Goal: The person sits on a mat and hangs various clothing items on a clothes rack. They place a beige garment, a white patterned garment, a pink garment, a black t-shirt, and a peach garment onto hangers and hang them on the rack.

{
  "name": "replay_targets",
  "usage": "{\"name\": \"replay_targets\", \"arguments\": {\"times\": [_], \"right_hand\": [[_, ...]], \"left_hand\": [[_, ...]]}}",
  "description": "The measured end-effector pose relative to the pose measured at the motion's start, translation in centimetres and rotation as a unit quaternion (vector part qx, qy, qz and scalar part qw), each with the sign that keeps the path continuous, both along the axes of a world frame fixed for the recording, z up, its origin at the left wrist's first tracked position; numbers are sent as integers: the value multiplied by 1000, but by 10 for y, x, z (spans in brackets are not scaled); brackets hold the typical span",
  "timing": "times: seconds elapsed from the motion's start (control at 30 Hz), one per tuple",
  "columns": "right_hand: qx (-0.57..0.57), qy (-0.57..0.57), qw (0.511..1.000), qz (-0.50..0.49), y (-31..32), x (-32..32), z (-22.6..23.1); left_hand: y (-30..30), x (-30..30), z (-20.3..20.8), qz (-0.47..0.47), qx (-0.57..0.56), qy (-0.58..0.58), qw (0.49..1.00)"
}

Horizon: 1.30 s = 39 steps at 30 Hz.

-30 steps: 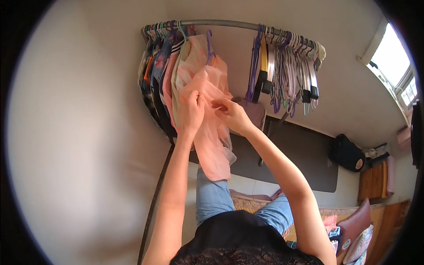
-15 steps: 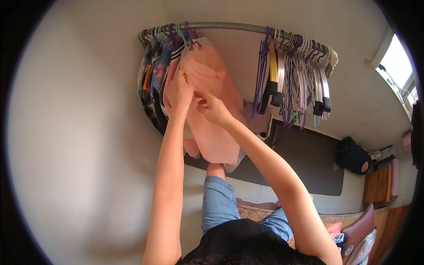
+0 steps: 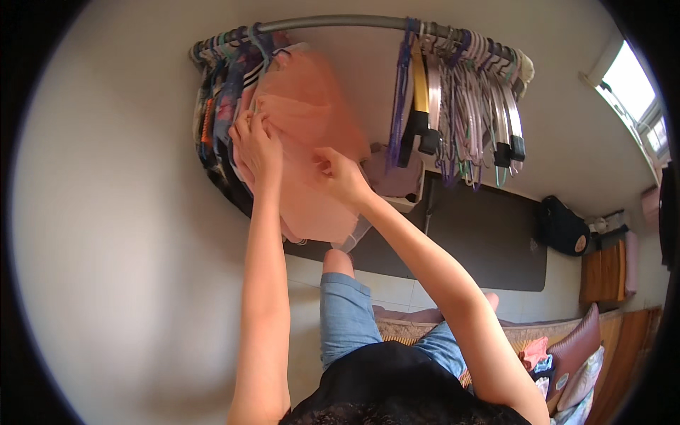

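Left hand (image 3: 261,147) and right hand (image 3: 341,176) apart, both at the pink garment (image 3: 301,134), left of the bare hangers (image 3: 473,106); grip unclear. Garment looks sheer: a hard tug could snag it.

This looks like a room in a home. A metal rail (image 3: 340,21) carries hanging clothes (image 3: 304,92) at left and hangers (image 3: 471,106) at right; cushions (image 3: 577,343) lie near right, below a window (image 3: 627,81).
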State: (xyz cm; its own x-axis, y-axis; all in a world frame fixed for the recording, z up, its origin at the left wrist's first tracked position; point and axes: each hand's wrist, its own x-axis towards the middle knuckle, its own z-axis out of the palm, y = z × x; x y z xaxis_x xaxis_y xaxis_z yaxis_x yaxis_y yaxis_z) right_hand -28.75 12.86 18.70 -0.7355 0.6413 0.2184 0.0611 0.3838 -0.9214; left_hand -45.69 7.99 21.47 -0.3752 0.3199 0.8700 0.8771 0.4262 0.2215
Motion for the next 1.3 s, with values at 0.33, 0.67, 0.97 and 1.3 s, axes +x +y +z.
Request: {"name": "replay_targets", "arguments": {"times": [0.33,0.67,0.97,1.3], "right_hand": [[95,128,962,-221,8,89,42],[96,78,962,-242,34,133,22],[78,101,958,-258,25,131,34],[1,140,966,-217,-26,162,35]], "left_hand": [[85,136,-33,-392,-39,-439,808],[89,169,-20,-354,-41,-500,789],[80,170,-1,-348,156,-355,853],[-2,258,-35,-356,184,-350,847]]}}
